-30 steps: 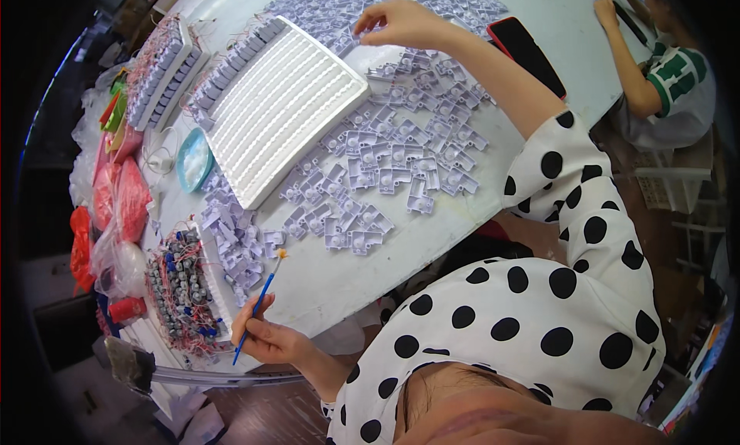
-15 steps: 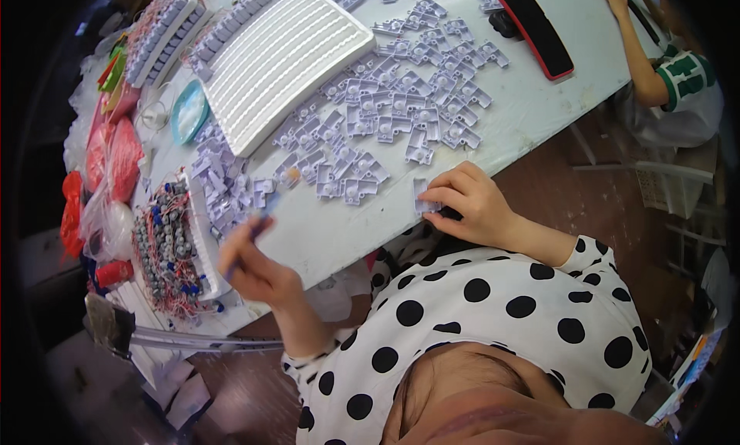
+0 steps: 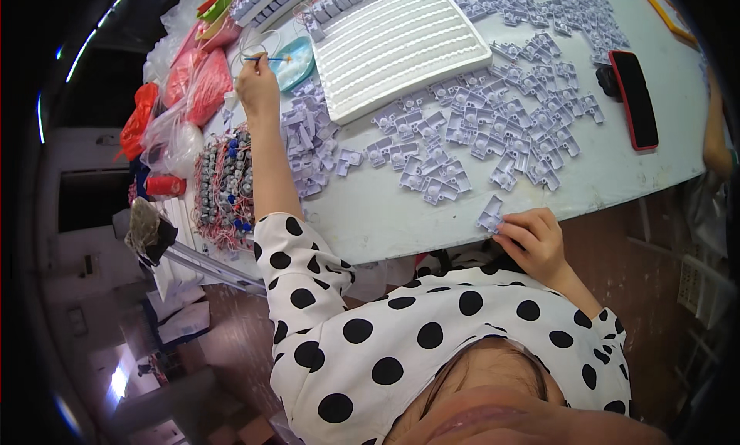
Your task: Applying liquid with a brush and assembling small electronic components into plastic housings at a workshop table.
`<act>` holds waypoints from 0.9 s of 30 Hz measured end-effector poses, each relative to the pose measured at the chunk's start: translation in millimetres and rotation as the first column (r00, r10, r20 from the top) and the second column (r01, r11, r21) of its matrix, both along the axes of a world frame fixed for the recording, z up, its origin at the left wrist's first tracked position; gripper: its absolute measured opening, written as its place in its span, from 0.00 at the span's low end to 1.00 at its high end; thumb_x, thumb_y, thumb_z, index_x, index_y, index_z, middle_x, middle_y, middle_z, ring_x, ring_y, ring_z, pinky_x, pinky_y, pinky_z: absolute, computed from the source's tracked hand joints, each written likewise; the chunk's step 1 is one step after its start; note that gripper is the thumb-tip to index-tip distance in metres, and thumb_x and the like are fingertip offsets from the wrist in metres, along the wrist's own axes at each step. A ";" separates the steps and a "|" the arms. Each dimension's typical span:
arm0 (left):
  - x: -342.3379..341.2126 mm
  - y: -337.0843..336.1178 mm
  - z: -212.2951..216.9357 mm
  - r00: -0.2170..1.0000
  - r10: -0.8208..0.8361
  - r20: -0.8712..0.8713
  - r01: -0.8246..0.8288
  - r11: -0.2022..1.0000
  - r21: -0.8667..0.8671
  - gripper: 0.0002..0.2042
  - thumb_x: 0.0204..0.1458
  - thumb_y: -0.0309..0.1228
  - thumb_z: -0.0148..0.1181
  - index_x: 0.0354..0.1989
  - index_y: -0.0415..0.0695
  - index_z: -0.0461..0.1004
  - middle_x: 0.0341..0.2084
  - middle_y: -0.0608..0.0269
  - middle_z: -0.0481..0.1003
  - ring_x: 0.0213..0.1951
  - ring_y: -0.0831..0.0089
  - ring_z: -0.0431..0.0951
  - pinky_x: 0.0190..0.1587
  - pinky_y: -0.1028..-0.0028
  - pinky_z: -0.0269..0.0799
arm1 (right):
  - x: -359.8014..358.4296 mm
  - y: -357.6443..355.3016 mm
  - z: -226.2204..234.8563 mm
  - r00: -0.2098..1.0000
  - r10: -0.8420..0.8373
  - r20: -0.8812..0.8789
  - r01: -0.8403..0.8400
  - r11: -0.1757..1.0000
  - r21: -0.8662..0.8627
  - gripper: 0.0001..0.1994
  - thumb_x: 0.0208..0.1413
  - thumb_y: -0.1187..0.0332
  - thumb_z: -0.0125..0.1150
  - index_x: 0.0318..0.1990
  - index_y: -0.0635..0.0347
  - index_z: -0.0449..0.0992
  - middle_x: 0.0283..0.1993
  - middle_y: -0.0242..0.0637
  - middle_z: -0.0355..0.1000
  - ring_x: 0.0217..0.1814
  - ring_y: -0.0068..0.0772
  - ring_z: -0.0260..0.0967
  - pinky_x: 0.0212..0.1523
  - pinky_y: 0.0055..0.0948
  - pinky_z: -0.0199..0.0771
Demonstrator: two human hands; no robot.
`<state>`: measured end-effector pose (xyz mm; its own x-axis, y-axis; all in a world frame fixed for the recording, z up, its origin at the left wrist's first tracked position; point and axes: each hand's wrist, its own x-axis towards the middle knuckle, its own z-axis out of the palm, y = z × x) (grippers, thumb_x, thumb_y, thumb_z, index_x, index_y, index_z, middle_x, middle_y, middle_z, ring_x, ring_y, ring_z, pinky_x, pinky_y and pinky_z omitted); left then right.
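Note:
Pinched in my left hand [image 3: 258, 87] is a thin blue brush [image 3: 266, 59] with a small orange-brown tip. That tip is over a round teal dish [image 3: 294, 66] holding something whitish; whether it touches the contents I cannot tell. At the table's near edge, the fingers of my right hand [image 3: 533, 241] are closed on one pale lilac plastic casing [image 3: 490, 214], a small box shape with its hollow side up. Many matching casings [image 3: 482, 125] lie spread across the table between my hands and beyond.
A white ridged tray [image 3: 401, 48] stands behind the casings. Wired grey motor-like parts [image 3: 223, 183] fill the left side, near pink-filled bags [image 3: 208, 83] and a red roll [image 3: 166, 186]. A red-edged phone [image 3: 636, 98] lies right, near another person's arm [image 3: 717, 129].
My left hand has moved away from me with the brush, from the table's near side to the teal dish. The right hand still holds the casing; the whole view has shifted.

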<state>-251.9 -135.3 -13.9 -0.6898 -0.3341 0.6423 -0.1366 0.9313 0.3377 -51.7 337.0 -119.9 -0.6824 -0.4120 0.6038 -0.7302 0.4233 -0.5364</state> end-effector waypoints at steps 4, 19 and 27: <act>-19.9 -20.8 -12.9 1.000 -0.028 -0.014 0.027 0.999 -0.037 0.10 0.59 0.34 0.56 0.40 0.43 0.81 0.33 0.47 0.80 0.37 0.49 0.80 0.41 0.58 0.74 | -5.6 -7.7 7.0 1.000 0.022 -0.013 -0.022 1.000 0.009 0.14 0.41 0.70 0.74 0.38 0.51 0.80 0.39 0.26 0.76 0.37 0.32 0.68 0.38 0.31 0.67; 80.6 67.2 64.2 0.916 -0.280 -0.288 0.365 0.881 0.302 0.12 0.64 0.29 0.53 0.44 0.29 0.75 0.35 0.51 0.80 0.37 0.68 0.82 0.40 0.68 0.80 | -4.7 -18.2 8.8 0.996 -0.090 0.008 0.090 0.994 0.056 0.12 0.44 0.66 0.73 0.38 0.48 0.80 0.38 0.22 0.75 0.38 0.28 0.67 0.39 0.30 0.61; 213.0 194.5 -17.4 0.489 -0.864 -0.125 0.847 0.435 0.307 0.10 0.66 0.26 0.40 0.42 0.30 0.66 0.31 0.41 0.73 0.30 0.56 0.78 0.28 0.65 0.82 | -1.5 -27.0 -2.9 0.989 -0.145 0.004 0.145 0.989 -0.008 0.14 0.41 0.67 0.76 0.36 0.48 0.80 0.40 0.18 0.78 0.35 0.24 0.66 0.40 0.27 0.58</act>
<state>-38.9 59.2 -31.3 -0.7556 0.2863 0.5892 0.6503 0.4363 0.6219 -53.2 310.1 -122.8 -0.7363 -0.3038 0.6046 -0.6599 0.5199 -0.5424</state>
